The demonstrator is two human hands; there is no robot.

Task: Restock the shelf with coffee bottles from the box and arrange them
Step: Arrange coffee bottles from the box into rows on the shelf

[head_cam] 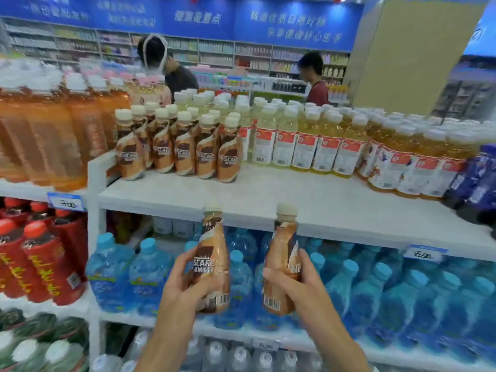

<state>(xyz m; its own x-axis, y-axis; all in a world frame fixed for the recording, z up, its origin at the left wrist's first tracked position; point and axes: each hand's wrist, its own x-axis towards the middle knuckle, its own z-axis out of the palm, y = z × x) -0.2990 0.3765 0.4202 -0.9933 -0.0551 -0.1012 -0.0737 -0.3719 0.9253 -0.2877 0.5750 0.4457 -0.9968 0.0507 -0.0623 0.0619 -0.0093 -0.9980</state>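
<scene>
From the head camera, the left hand has its fingers curled round a coffee bottle, and the right hand grasps a second bottle. Both bottles are upright, in front of and just below the edge of the shelf. A coffee group stands at the shelf's back left, beside what look like tea bottles.

The left bottle, held in the left hand, shows "SCAFE" in white on a brown band, with small Chinese characters under it and a barcode low down. The right bottle, in the right hand, shows only "NE" and a barcode. The shelf coffee bottles read "ESCAFE" or parts of it. The blue banner carries white Chinese lines, too soft to read surely. A price tag seems to read "3.00"; the second tag is blurred. The red bottles bear yellow characters
</scene>
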